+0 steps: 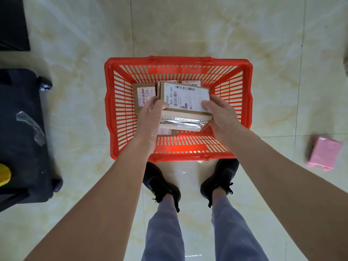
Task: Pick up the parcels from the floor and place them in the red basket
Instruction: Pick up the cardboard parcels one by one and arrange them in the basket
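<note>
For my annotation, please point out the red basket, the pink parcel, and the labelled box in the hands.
red basket [188,158]: head view, near rim.
pink parcel [324,154]: head view, top face.
labelled box [185,97]: head view, white label.

Black wheeled suitcase lies at left on glossy marble-pattern floor tiles, clear tape strip stuck on it. Yellow object at left edge. Dark mat top-left.

Both bare forearms reach forward and down over the red basket. The left hand and right hand curl round opposite ends of a labelled parcel above it, apparently with thumbs on top.
</note>
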